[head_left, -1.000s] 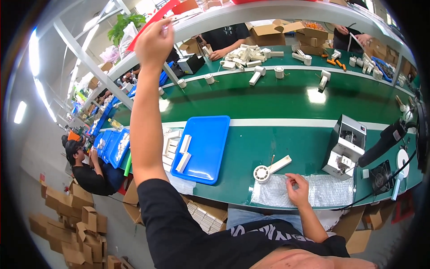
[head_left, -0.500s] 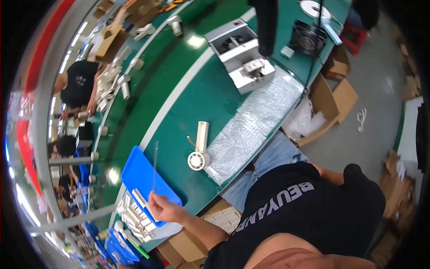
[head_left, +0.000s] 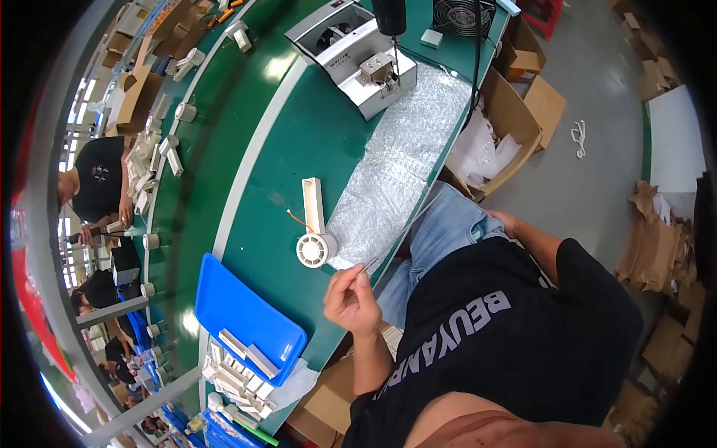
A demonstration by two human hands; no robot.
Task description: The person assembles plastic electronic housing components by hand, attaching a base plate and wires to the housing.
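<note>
My left hand [head_left: 352,300] pinches one end of a long, thin grey metal strip [head_left: 403,230] between thumb and fingers. The strip slants up and right, over the table's near edge towards my jeans. Just beyond that hand lies a white plastic handheld fan body [head_left: 314,250], its round grille facing up. An open white handle trough [head_left: 312,205] points away from it, and a thin orange-brown wire [head_left: 299,219] sticks out at the side. My right hand [head_left: 506,223] rests low by my right hip; its fingers are mostly hidden.
Bubble wrap [head_left: 396,164] covers the near table strip. Beyond it stand a grey screw-feeder box [head_left: 358,60] and a hanging black electric screwdriver [head_left: 390,19]. A blue tray [head_left: 224,299] holds white housings, with several more beside it. An open carton [head_left: 515,112] stands at right; a co-worker [head_left: 101,179] sits opposite.
My left hand has moved right, from over the blue tray to the table's near edge. The metal strip has swung from pointing away to slanting right. The view has shifted.
</note>
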